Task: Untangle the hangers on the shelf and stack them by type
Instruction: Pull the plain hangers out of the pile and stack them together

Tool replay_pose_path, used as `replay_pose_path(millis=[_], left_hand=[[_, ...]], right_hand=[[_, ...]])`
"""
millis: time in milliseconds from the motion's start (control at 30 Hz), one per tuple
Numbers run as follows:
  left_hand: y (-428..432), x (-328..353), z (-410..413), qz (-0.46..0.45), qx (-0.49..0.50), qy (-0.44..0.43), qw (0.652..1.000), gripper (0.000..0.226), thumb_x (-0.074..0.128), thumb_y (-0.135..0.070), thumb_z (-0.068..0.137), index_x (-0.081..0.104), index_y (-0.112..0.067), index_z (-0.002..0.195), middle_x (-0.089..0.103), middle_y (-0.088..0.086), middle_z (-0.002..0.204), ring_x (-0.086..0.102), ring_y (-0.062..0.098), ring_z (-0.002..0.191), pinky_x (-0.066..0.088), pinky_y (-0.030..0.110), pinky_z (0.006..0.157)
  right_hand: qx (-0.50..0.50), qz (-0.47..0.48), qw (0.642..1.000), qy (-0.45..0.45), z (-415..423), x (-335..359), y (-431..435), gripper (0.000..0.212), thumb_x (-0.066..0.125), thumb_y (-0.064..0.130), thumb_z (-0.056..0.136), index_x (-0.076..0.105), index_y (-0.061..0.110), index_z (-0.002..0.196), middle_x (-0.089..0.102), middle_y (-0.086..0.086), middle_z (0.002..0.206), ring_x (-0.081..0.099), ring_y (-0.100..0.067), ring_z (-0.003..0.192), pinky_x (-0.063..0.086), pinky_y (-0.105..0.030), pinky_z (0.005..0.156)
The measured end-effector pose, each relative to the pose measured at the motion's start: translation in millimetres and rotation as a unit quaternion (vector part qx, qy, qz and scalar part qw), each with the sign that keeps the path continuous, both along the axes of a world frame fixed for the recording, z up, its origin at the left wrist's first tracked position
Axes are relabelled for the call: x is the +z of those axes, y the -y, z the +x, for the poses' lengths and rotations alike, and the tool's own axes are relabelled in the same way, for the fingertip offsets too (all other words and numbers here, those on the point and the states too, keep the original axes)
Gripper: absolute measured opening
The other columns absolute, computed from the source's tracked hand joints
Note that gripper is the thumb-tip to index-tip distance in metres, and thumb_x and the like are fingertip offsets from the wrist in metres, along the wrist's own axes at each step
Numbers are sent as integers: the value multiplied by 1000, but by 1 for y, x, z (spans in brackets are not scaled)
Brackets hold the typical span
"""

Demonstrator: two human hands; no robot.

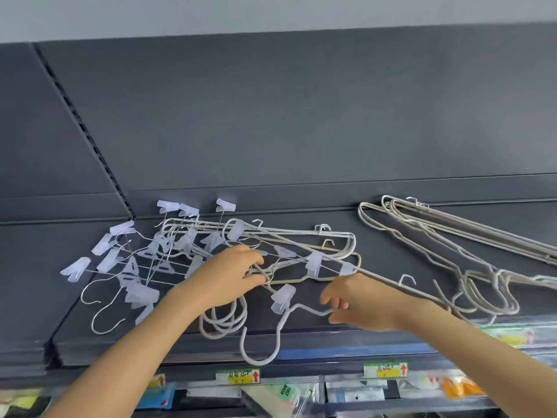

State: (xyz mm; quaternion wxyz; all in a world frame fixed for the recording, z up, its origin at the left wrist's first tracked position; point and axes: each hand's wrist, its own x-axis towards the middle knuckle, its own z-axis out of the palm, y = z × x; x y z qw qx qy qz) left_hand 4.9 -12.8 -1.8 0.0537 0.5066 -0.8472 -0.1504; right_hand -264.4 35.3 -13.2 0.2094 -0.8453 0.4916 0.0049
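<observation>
Hangers in tangled heap [229, 260] on dark grey matte metal shelf [301, 331], left-centre of top board; thin white coated wire, smooth, bent into shoulders and round open hooks. Clip type mixed in: frosted translucent plastic clips [119, 254] on slim bare-metal rods, fanned out at left end, several tilted upward near back panel. Plain wire type partly sorted in separate pile [470, 260] at right, well apart from heap, long straight bars overlapping, hooks curling toward front edge. Left hand [238, 273] over middle of heap, fingers pinched closed around thin metal hook loop, touching wire. Right hand [355, 303] just beside, lower right, fingertips closed on kinked neck of one white hanger [272, 330]; frosted clip beside that hanger's shoulder, big rounded hook hanging past shelf lip. More white hook loops [224, 322] bunched under left wrist, at front edge. Shelf back panel flat, dull grey, slotted upright strip [87, 140] at left. Below lip: yellow price tags [239, 377] with red arrows, glossy packaged goods [280, 393], blurred, text mostly unreadable.
</observation>
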Motion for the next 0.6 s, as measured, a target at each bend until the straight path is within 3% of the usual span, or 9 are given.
replay_pose_path(millis=[100,267,333,467,600], left_hand=[[-2,2,21,-7,9,-26,1000,35,54,-42,90,53,-34,124,50,-14,117,50,-1,90,41,22,79],[-3,-1,43,4,14,-9,1000,31,51,-39,91,58,-23,117,52,-10,111,51,5,91,37,19,72],[-4,-3,49,7,13,-14,1000,30,51,-36,92,57,-26,119,51,-11,112,52,6,100,37,20,76],[-3,-1,53,-12,22,-44,999,36,54,-30,92,51,-28,128,44,-15,125,47,4,109,36,21,87],[0,4,45,-82,29,-28,996,34,54,-29,93,53,-22,125,49,-9,123,48,9,108,41,25,88]], right_hand=[[-19,14,999,22,4,-7,0,23,57,27,90,62,27,112,63,10,91,51,1,71,39,-7,65],[-26,38,994,104,17,-12,-3,12,63,26,88,65,24,99,59,15,70,49,1,60,39,-9,60],[-28,0,993,112,20,-9,-4,6,65,30,87,64,25,90,54,17,62,44,-3,57,37,-13,57],[-49,-142,987,64,21,6,-2,23,60,46,86,50,33,70,49,14,58,45,-4,57,37,-22,55],[-19,-228,972,46,27,17,4,29,48,37,95,58,18,76,53,10,67,41,-9,63,44,-31,57]])
